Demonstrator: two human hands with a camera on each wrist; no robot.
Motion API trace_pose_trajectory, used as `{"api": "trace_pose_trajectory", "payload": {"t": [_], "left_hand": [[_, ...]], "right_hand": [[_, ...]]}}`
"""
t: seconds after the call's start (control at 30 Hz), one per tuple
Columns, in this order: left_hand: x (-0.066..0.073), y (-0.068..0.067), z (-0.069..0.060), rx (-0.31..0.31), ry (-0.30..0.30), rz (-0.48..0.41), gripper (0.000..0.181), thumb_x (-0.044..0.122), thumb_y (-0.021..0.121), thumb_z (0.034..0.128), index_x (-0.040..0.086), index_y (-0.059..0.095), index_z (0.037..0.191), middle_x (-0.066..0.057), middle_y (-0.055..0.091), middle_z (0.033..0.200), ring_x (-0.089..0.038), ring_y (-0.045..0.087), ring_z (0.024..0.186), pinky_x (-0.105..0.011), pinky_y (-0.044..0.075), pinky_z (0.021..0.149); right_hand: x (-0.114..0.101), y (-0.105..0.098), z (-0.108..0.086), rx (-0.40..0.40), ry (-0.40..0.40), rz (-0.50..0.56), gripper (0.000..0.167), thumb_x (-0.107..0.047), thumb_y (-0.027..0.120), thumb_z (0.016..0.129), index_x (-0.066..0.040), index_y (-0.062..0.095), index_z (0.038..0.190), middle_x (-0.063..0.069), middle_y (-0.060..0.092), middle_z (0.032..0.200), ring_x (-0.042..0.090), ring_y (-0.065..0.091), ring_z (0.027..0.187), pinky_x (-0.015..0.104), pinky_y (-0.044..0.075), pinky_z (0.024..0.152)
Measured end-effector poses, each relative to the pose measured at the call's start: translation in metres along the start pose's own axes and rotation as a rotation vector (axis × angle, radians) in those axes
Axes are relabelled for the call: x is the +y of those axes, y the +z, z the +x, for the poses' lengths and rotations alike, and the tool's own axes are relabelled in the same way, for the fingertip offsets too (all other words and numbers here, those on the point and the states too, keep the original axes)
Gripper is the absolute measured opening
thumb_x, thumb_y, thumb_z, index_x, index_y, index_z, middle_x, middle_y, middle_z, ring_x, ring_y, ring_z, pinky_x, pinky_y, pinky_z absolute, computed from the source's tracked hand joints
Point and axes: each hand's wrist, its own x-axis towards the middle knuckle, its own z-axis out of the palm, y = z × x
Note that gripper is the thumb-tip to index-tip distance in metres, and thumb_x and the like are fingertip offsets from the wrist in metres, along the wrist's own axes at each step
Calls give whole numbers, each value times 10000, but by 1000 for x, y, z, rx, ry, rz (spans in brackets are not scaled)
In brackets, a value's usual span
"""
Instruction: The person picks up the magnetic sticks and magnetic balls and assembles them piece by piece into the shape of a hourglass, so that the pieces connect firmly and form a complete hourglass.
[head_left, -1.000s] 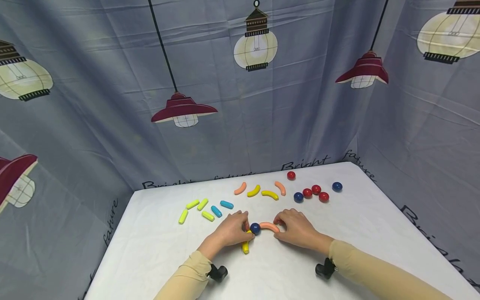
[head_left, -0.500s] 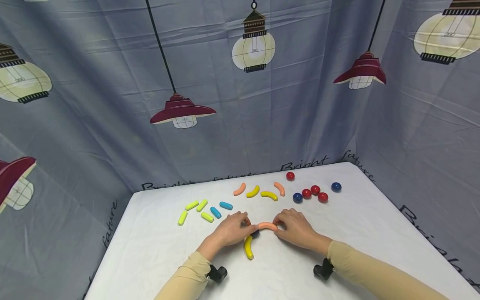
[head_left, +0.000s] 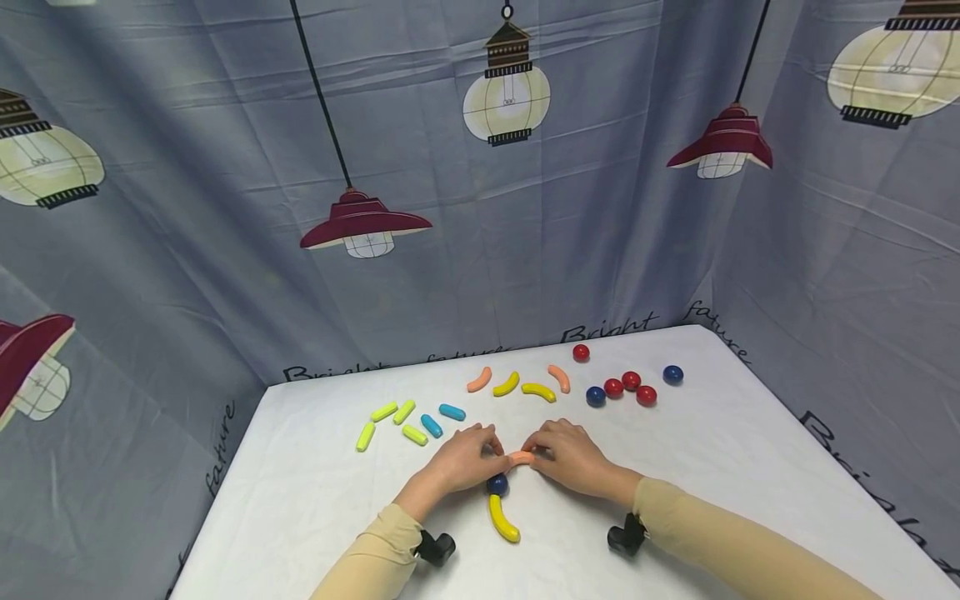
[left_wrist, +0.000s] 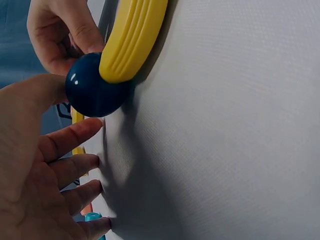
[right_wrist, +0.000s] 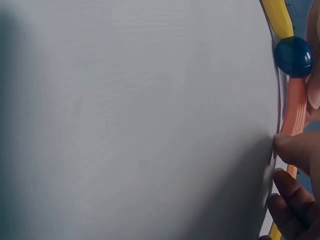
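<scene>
A curved orange stick [head_left: 521, 458] lies between my hands; one end meets a dark blue ball [head_left: 497, 484], as the right wrist view shows. A curved yellow stick [head_left: 503, 520] with ridges joins the ball's near side and points toward me. My left hand [head_left: 467, 457] pinches the orange stick's end just above the ball, thumb close to the ball [left_wrist: 95, 86]; its other fingers spread onto the table. My right hand [head_left: 573, 454] pinches the other end of the orange stick [right_wrist: 295, 105] between thumb and finger. In the left wrist view the ball hides the orange stick.
On the white table [head_left: 675, 500], several lime sticks [head_left: 365, 437] and two blue sticks [head_left: 431, 425] lie at the left. Farther back are orange and yellow curved sticks [head_left: 539, 391]. Several red balls [head_left: 647, 396] and two blue balls [head_left: 672, 375] sit at the back right.
The blue ball and yellow stick have swung toward me, the yellow stick now leaning right. My left hand has shifted from the yellow stick to the orange one; my right hand has moved left.
</scene>
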Motion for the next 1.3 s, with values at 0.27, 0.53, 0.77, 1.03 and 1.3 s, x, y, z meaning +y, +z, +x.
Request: {"api": "trace_pose_trajectory", "payload": {"t": [0.27, 0.53, 0.77, 1.03, 1.3], "left_hand": [[1, -1, 0, -5, 0, 17, 268, 491, 735, 888, 241, 653, 837, -111, 666, 1283, -382, 490, 1369, -556, 427, 1082], [0, -1, 0, -2, 25, 43, 303, 461, 763, 878, 216, 618, 772, -151, 636, 1351, -364, 441, 1419, -588, 313, 1161], [-2, 2, 0, 2, 25, 53, 278, 447, 758, 877, 225, 617, 787, -121, 629, 1357, -338, 475, 1393, -582, 314, 1163], [-1, 1, 1, -1, 20, 69, 290, 442, 763, 879, 219, 615, 768, -84, 676, 1249, -350, 446, 1417, -588, 309, 1164], [0, 0, 0, -8, 8, 47, 301, 448, 758, 888, 219, 628, 741, -113, 632, 1372, -355, 419, 1437, -562, 323, 1165]], "right_hand": [[-6, 4, 7, -29, -63, -12, 150, -282, 802, 903, -276, 770, 1049, -150, 580, 882, 90, 490, 852, 365, 422, 786], [-8, 5, 9, -45, -37, -24, 169, -273, 798, 905, -276, 766, 1071, -147, 577, 884, 92, 489, 847, 357, 432, 800], [-10, 4, 9, -41, -50, -27, 154, -275, 802, 903, -253, 764, 1050, -139, 582, 884, 94, 485, 842, 360, 436, 786], [-13, 3, 9, -41, -35, -23, 142, -251, 809, 894, -241, 765, 1028, -138, 579, 884, 97, 483, 844, 359, 441, 790], [-12, -2, 10, -74, -34, -16, 169, -219, 808, 889, -229, 766, 1052, -129, 593, 906, 98, 497, 855, 348, 455, 791]]}}
